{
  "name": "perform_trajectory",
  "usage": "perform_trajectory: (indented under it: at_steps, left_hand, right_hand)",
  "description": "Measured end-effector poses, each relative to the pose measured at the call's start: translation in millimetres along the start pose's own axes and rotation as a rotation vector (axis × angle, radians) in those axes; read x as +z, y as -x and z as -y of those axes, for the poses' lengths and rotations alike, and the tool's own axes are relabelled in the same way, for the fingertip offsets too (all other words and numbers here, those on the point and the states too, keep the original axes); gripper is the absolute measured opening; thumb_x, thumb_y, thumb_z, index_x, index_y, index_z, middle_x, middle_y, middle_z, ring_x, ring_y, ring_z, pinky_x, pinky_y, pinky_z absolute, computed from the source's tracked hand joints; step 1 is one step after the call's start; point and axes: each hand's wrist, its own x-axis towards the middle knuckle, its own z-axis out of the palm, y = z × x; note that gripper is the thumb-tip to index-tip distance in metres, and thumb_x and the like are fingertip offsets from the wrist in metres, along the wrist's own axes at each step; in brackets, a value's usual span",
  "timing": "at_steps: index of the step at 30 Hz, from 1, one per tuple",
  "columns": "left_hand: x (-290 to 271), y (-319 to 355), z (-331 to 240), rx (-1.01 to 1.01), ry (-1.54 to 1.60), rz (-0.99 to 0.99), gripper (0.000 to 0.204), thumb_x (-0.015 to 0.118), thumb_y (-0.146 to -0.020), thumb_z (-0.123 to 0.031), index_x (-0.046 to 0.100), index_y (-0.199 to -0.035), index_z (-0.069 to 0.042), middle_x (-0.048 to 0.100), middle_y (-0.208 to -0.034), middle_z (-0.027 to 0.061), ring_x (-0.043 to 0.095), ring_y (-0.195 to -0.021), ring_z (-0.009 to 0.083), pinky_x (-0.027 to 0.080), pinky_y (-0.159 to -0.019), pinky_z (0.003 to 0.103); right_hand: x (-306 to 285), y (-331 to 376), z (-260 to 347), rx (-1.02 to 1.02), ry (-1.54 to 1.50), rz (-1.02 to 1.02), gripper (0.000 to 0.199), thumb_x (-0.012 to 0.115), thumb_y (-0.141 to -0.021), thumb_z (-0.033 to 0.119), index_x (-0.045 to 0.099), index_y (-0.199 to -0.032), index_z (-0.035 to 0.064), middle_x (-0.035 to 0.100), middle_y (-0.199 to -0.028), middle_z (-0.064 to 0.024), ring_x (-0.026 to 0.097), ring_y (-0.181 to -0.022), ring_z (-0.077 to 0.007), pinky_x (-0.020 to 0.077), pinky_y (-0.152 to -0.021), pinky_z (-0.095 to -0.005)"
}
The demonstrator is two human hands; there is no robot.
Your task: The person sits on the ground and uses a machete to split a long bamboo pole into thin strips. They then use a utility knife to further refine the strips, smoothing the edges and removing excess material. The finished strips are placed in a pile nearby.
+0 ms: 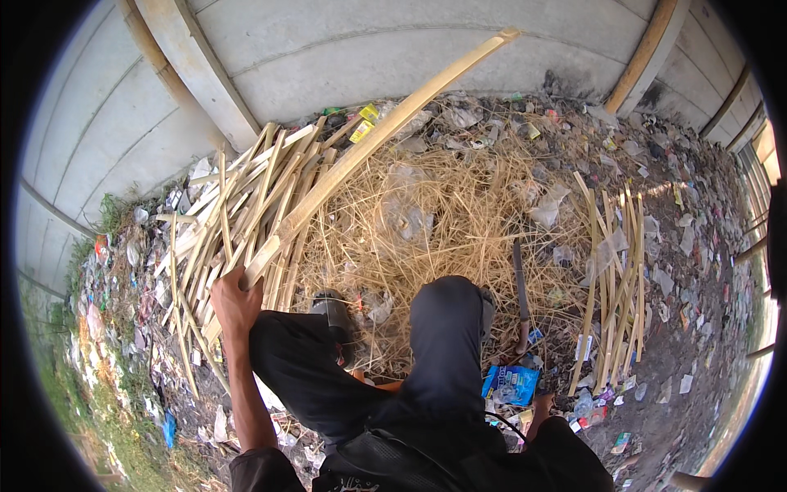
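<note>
Gripping the near end of a long pale split-bamboo slat, the left hand is curled tight around it, the slat slanting up toward the grey concrete wall above a heap of similar bamboo strips. The right hand is mostly hidden behind the dark-trousered knee; I cannot tell its state. A long-bladed knife with a wooden handle lies on straw-like shavings nearby.

Left hand: bare forearm raised from lower left, fingers curled shut in a fist-like grip. Right hand: low beside the right thigh, mostly hidden; grip indeterminate.
</note>
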Motion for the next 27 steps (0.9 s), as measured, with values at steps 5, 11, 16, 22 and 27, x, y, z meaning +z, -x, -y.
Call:
perform_trajectory:
  at_steps: [5, 11, 16, 22, 27]
  left_hand:
    - [-5, 9, 6, -0.040, -0.006, 0.001, 0.032, 0.079, -0.074, -0.017, 0.055, -0.069, 0.003, 0.052, -0.058, 0.0198, 0.047, -0.055, 0.0417, 0.038, -0.055, 0.047]
    - [0, 7, 8, -0.011, 0.018, -0.001, 0.032, 0.079, -0.075, -0.017, 0.054, -0.069, 0.002, 0.051, -0.058, 0.0201, 0.046, -0.055, 0.0419, 0.037, -0.054, 0.047]
    - [10, 20, 27, -0.090, 0.032, 0.031, 0.034, 0.078, -0.076, -0.019, 0.052, -0.069, 0.002, 0.051, -0.058, 0.0200, 0.046, -0.054, 0.0417, 0.037, -0.054, 0.047]
    - [-11, 12, 11, -0.053, -0.017, 0.013, 0.033, 0.077, -0.077, -0.018, 0.052, -0.069, 0.003, 0.049, -0.058, 0.0193, 0.043, -0.053, 0.0401, 0.036, -0.054, 0.046]
    - [-1, 9, 7, -0.040, 0.018, 0.008, 0.031, 0.075, -0.077, -0.016, 0.052, -0.068, 0.003, 0.048, -0.056, 0.0175, 0.042, -0.050, 0.0342, 0.036, -0.053, 0.045]
  right_hand:
    - [-21, 27, 24, -0.075, -0.126, -0.013, 0.081, 0.085, -0.069, 0.054, 0.064, -0.129, 0.0033, 0.070, -0.124, -0.0260, 0.066, -0.121, -0.0413, 0.0529, -0.103, -0.0517]
    - [-41, 50, 37, 0.078, -0.024, -0.132, 0.045, 0.077, -0.077, 0.040, 0.079, -0.103, 0.0029, 0.075, -0.109, -0.0248, 0.072, -0.107, -0.0419, 0.0573, -0.093, -0.0538]
    - [-89, 6, 2, -0.122, -0.188, -0.196, 0.035, 0.076, -0.082, 0.041, 0.081, -0.090, 0.0068, 0.076, -0.087, -0.0219, 0.076, -0.085, -0.0397, 0.0582, -0.079, -0.0533]
    - [-92, 23, 13, -0.433, -0.285, -0.075, 0.028, 0.075, -0.087, 0.034, 0.079, -0.092, 0.0058, 0.077, -0.082, -0.0155, 0.075, -0.073, -0.0312, 0.0570, -0.073, -0.0467]
    - [-115, -6, -16, -0.334, -0.531, 0.029, 0.020, 0.077, -0.091, 0.021, 0.078, -0.100, 0.0029, 0.072, -0.084, -0.0022, 0.065, -0.071, -0.0128, 0.0531, -0.061, -0.0284]
